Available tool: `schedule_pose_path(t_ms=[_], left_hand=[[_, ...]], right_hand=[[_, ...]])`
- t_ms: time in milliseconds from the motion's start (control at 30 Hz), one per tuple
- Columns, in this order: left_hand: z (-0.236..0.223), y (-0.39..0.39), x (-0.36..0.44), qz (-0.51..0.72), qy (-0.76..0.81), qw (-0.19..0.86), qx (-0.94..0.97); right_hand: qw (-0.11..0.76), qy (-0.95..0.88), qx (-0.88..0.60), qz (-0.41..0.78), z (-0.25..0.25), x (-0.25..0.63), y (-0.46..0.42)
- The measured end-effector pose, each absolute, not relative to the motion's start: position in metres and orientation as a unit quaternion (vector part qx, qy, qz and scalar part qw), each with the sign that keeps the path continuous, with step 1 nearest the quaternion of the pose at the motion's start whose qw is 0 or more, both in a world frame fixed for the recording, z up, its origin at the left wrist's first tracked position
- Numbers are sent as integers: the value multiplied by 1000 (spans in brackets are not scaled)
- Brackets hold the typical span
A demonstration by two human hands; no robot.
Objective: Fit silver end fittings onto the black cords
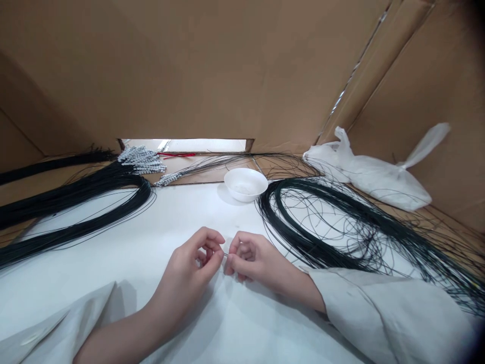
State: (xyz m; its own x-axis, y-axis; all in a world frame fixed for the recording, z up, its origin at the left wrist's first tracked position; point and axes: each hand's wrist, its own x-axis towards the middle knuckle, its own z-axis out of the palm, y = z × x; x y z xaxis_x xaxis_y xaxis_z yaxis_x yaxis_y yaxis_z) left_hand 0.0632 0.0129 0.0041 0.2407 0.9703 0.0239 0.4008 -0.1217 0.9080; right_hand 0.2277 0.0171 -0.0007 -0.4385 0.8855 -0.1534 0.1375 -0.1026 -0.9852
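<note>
My left hand and my right hand meet at the middle of the white work surface, fingertips pinched and a small gap apart. A short bit of thin dark cord shows in that gap, running from one pinch to the other. The rest of it is hidden by my fingers. Just beyond my hands stands a white bowl; what it holds, if anything, is too faint to make out. A looped bundle of dark cords lies close to my right forearm.
More dark cord bundles lie at the left, one ending in black-and-white twisted tips. A red strip lies near a slot in the cardboard wall. Knotted white plastic bags rest at the back right.
</note>
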Motion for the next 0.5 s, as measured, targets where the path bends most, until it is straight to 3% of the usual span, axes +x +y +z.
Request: schedule_pose_path(t_ms=[200,367,500], left_hand=[[0,18,62,325,515,408,680],[-4,40,63,287,527,271,752],[-6,64,76,254,506,193,801]], right_hand=[[351,-529,-439,636,0,227,21],[464,-456,-497,574,0,229,23],[476,-437,-511,567,0,231,26]])
